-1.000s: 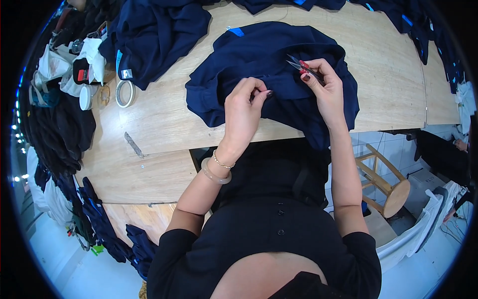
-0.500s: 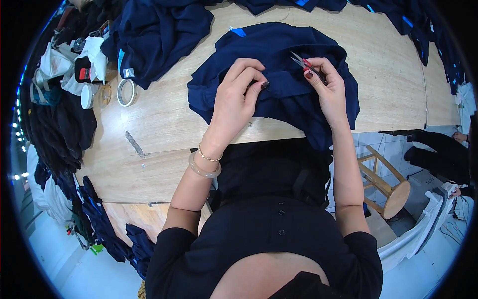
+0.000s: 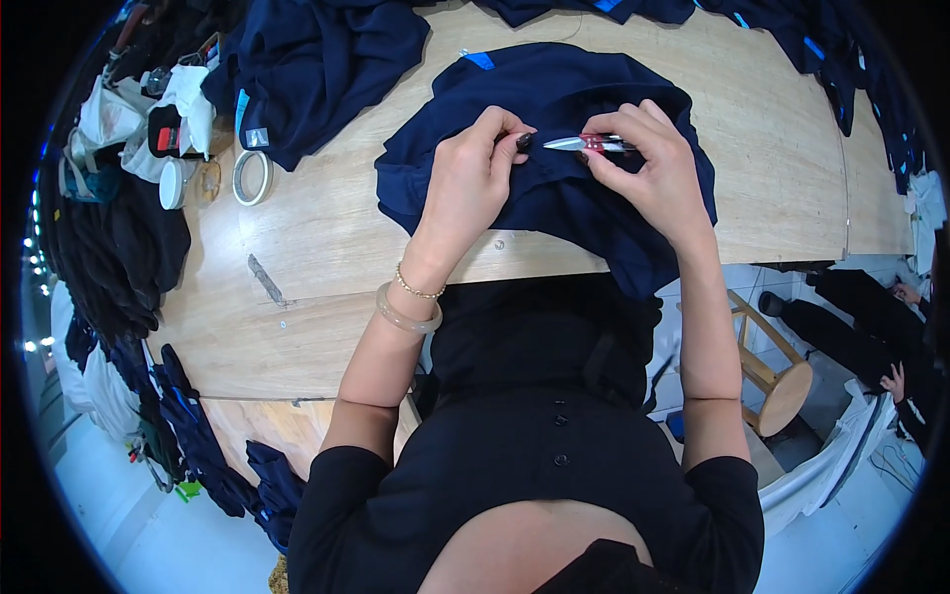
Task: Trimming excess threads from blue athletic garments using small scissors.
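A dark navy garment lies spread on the wooden table, its lower part hanging over the front edge. My left hand rests on the cloth and pinches a small fold of it between thumb and fingers. My right hand holds small red-handled thread snips, their metal tips pointing left toward the pinched spot. The two hands are a few centimetres apart above the garment's middle.
More navy garments are piled at the table's back left and along the far edge. A roll of tape and a small white jar sit at the left. A wooden stool stands right below the table. Another person sits at the far right.
My left hand slid up and right across the garment and now pinches the cloth beside the snips. My right hand shifted slightly, with the snips pointing left.
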The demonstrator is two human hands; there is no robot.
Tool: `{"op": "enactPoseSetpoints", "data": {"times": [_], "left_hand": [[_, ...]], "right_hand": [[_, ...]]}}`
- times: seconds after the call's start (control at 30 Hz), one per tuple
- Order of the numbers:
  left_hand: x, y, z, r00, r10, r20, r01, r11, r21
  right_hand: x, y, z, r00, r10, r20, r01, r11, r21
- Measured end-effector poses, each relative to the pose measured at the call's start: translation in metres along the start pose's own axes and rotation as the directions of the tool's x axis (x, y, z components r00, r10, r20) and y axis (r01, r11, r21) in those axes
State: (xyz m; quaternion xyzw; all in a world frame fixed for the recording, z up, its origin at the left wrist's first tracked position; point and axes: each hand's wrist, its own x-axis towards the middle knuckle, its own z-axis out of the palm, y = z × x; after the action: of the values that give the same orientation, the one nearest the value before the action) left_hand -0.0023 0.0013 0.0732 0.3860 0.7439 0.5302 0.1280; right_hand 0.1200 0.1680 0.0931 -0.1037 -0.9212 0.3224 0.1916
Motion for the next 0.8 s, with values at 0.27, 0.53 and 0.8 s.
{"op": "enactPoseSetpoints", "data": {"times": [0.27,0.53,0.8], "left_hand": [[0.001,0.003,-0.002,0.997,-0.038,0.064,0.035,0.998,0.053],[0.002,0.004,-0.001,0.999,-0.023,0.042,0.021,0.999,0.041],[-0.018,-0.006,-0.016,0.976,-0.049,-0.211,0.063,0.996,0.060]], "right_hand": [[0.009,0.003,-0.002,0.994,-0.091,0.059,0.096,0.991,-0.093],[0.012,0.000,-0.001,0.984,-0.144,0.108,0.159,0.975,-0.155],[-0.013,0.006,-0.004,0.933,0.346,-0.099,-0.264,0.845,0.466]]}}
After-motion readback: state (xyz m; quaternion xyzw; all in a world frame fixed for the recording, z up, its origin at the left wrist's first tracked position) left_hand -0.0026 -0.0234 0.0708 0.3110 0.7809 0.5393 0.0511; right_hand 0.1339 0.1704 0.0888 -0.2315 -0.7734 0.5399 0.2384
